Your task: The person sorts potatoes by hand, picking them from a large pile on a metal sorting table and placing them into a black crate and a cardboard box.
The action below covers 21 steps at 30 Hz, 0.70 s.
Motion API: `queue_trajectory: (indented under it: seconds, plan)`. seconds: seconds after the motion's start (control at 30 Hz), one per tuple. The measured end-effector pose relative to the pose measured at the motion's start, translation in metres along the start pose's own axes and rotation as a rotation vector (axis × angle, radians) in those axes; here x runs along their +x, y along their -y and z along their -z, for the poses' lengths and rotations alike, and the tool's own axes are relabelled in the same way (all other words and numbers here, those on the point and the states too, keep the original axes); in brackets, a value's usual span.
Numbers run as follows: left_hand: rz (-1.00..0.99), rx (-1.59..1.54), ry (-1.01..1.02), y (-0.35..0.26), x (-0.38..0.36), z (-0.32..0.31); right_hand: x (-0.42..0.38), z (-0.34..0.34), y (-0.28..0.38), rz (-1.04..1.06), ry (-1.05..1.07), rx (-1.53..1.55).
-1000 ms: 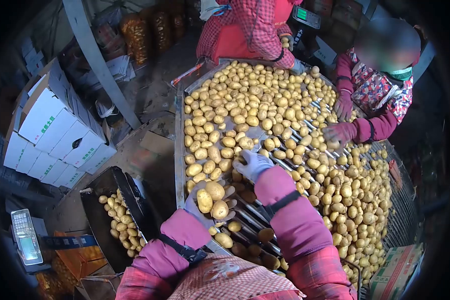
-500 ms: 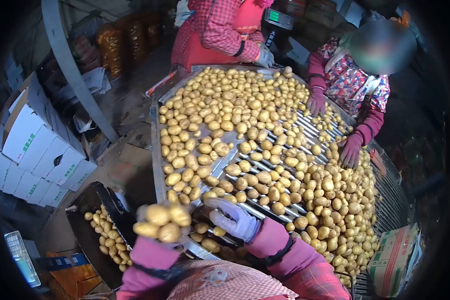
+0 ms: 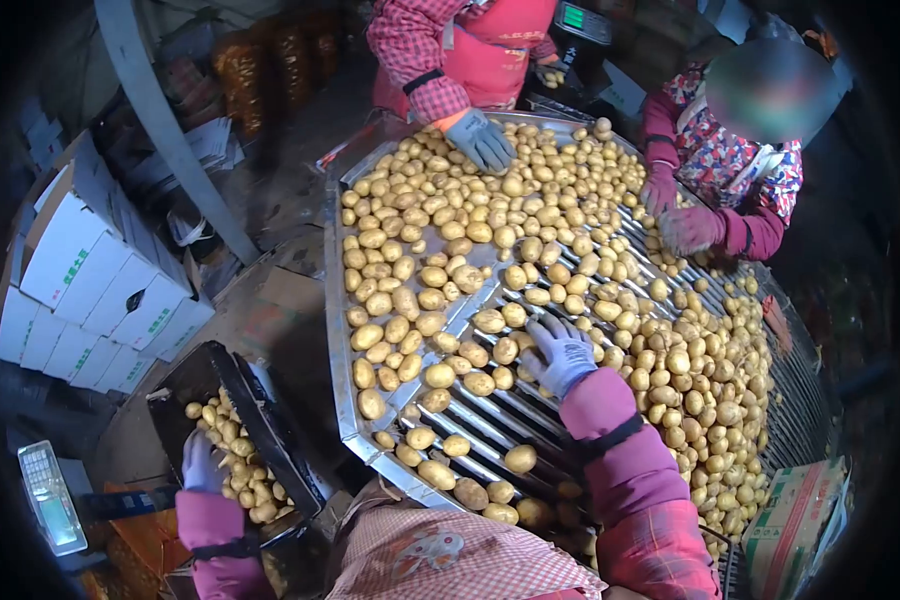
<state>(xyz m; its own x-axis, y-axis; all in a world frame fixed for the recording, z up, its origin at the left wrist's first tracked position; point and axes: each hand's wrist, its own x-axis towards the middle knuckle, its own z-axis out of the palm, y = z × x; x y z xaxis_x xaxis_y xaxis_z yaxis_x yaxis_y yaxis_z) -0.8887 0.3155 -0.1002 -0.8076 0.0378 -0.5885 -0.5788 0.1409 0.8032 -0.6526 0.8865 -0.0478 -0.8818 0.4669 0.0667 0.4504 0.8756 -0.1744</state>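
My left hand (image 3: 201, 462), in a pale lavender glove, is down inside a dark open box (image 3: 178, 425) at the lower left. Its fingers are stretched along the side of the potatoes (image 3: 232, 440) lying in there. My right hand (image 3: 562, 357), gloved alike, reaches over the slatted metal sorting table (image 3: 490, 425). The fingers are spread and point up and left, touching potatoes (image 3: 505, 350) on the slats, with none gripped. A large heap of potatoes (image 3: 685, 400) lies right of that arm.
Across the table, a person's grey-gloved hand (image 3: 482, 142) rests on potatoes. Another person's maroon-gloved hands (image 3: 692, 228) work at the right edge. White cartons (image 3: 100, 290) are stacked at left beside a slanting metal post (image 3: 170, 130). A scale (image 3: 52, 500) stands lower left, a carton (image 3: 792, 530) lower right.
My left hand has gone from the table's edge, where it held several potatoes, down into the dark box and let them go. My right hand has moved up and right across the slats.
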Motion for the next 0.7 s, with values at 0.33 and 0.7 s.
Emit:
queue_trajectory:
  seconds: [0.33,0.7]
  plan:
    - [-1.208,0.403,0.338,-0.053,-0.074,-0.259,-0.048,-0.031,0.145,0.930,0.104,0.155]
    - [-1.478,0.857,0.158,-0.028,-0.060,-0.269,0.000,0.043,0.108,0.708,-0.004,0.094]
